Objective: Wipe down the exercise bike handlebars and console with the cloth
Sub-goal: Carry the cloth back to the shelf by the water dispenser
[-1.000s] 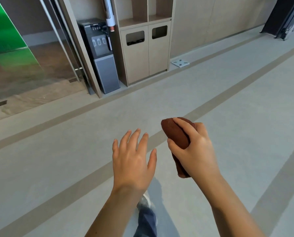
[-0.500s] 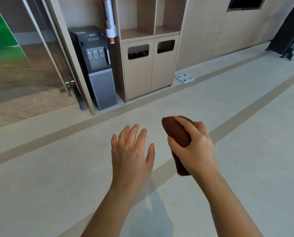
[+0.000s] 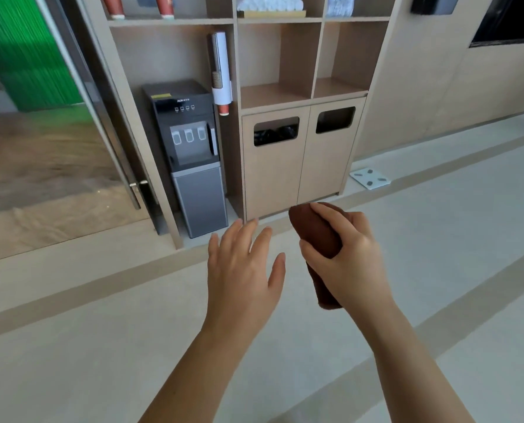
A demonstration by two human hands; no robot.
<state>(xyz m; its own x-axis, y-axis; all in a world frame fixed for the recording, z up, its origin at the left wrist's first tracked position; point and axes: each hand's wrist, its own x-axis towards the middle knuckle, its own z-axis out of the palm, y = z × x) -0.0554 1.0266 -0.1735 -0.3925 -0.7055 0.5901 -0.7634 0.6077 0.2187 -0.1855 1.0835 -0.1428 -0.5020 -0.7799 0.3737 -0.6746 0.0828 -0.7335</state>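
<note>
Brown cloth (image 3: 314, 232) gripped by curled right hand (image 3: 347, 259) fingers, left hand (image 3: 242, 270) empty, fingers spread

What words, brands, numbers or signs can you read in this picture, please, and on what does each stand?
"AUX", small and soft, so not certain: black top panel of the water dispenser.
Yellow sticker on that panel: too small to read.
Marks by its four buttons: too small to read.
Packs on the top shelf: print blurred.
Cloth: no text.
</note>
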